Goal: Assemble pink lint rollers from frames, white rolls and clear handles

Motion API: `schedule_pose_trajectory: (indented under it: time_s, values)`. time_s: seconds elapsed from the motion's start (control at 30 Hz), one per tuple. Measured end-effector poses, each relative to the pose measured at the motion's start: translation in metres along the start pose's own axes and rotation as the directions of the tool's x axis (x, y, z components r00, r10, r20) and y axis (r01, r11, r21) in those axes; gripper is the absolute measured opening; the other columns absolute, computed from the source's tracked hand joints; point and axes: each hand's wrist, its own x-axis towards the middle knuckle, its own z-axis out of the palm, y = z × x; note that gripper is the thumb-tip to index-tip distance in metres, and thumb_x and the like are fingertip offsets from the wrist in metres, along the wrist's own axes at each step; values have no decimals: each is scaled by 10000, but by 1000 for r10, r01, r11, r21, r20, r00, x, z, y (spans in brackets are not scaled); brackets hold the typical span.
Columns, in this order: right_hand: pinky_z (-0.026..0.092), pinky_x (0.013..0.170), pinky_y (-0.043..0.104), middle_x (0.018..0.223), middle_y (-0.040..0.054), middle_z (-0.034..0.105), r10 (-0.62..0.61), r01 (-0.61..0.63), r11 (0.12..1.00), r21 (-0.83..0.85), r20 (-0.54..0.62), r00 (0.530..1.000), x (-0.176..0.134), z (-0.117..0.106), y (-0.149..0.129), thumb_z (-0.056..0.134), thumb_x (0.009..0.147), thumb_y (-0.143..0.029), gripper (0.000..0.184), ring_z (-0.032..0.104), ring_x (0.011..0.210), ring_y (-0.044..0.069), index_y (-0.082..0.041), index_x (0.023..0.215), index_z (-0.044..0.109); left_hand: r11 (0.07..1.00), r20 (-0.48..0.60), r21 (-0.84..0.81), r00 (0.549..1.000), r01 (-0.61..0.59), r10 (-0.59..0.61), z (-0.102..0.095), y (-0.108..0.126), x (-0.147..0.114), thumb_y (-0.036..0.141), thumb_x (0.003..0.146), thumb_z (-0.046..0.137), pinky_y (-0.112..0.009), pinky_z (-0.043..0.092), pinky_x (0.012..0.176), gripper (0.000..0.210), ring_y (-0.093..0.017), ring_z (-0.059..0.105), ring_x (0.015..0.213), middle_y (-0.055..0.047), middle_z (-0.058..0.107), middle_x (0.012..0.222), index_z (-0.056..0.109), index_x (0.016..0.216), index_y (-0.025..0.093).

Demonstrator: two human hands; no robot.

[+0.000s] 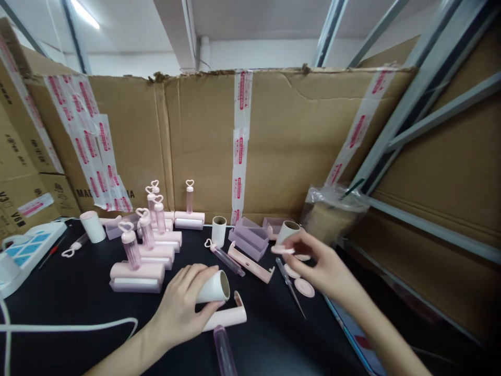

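Over on the left I've got several pink units (138,272) that look finished, heart-topped vials (132,255) upright on them. Near the middle, my left hand (183,305) has its fingers wrapped round a white tube (209,290), just beside a pink shell (231,316), so I'd say that one's yet to be assembled. Further right, my right hand (315,261) has a pink disc (279,250) pinched at the fingertips, loose discs (304,288) near it on the worktop (270,337).
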Motion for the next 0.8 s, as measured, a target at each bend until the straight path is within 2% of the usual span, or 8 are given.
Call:
schedule_pose_trajectory:
  time_s: [0.07, 0.13, 0.3, 0.57, 0.63, 0.73, 0.77, 0.8]
  values:
    - [458, 638, 273, 774, 30, 684, 225, -189, 901, -390, 48, 973, 10, -16, 27, 519, 749, -385, 154, 648, 734, 215, -235, 752, 554, 1000, -30, -11, 999, 15, -16, 0, -5, 0, 296, 798, 605, -411, 467, 896, 453, -264, 529, 1081, -104, 610, 1114, 462, 1211, 178]
    - [418, 568, 286, 754, 61, 705, 343, -272, 802, -532, 37, 939, 16, -24, 52, 544, 727, -396, 175, 659, 706, 252, -226, 711, 586, 999, -48, -1, 998, 36, -36, 0, -8, 1, 291, 788, 617, -432, 448, 920, 454, -279, 497, 1127, -97, 615, 1126, 469, 1202, 182]
    - [369, 550, 308, 677, 108, 700, 420, -296, 716, -632, 51, 906, 19, -12, 82, 587, 680, -285, 107, 667, 712, 310, -199, 619, 603, 997, -56, -8, 996, 75, -75, -2, -7, 3, 277, 771, 618, -427, 470, 859, 433, -271, 539, 1042, -86, 631, 1083, 485, 1174, 191]
    - [430, 654, 382, 741, 132, 731, 334, -208, 786, -582, 117, 935, 21, 2, 77, 544, 706, -130, 156, 677, 785, 347, -188, 712, 689, 924, -31, -244, 950, 294, -311, -7, -8, 6, 348, 749, 640, -430, 465, 846, 374, -256, 584, 962, -76, 636, 1033, 546, 1087, 218]
    - [446, 728, 422, 865, 156, 733, 270, -172, 833, -526, 115, 956, 21, 6, 61, 519, 751, -150, 190, 663, 865, 357, -170, 799, 702, 830, -12, -415, 910, 373, -415, -6, -10, 8, 329, 739, 650, -408, 462, 860, 381, -244, 585, 978, -64, 634, 1055, 539, 1086, 221]
    - [469, 831, 359, 1067, 81, 698, 129, -67, 937, -342, 162, 978, 11, 24, 24, 478, 841, -282, 250, 638, 977, 266, -218, 994, 666, 550, 53, -727, 833, 410, -551, -1, -10, 10, 302, 734, 653, -360, 468, 864, 375, -234, 585, 1007, -73, 629, 1069, 523, 1068, 190]
    - [485, 829, 321, 1085, 47, 691, 76, -30, 974, -224, 200, 977, 5, 33, 11, 468, 854, -324, 264, 642, 972, 226, -243, 1036, 642, 434, 89, -805, 806, 404, -585, 0, -9, 11, 300, 738, 651, -351, 466, 869, 379, -234, 582, 1019, -80, 626, 1070, 516, 1071, 181]
    - [500, 820, 329, 1078, 63, 688, 27, -45, 997, 61, 268, 963, -1, 43, -1, 496, 843, -330, 272, 649, 950, 223, -221, 1052, 630, 321, 130, -860, 778, 397, -614, 2, -8, 11, 300, 745, 649, -348, 464, 876, 392, -233, 577, 1030, -83, 622, 1073, 506, 1088, 177]
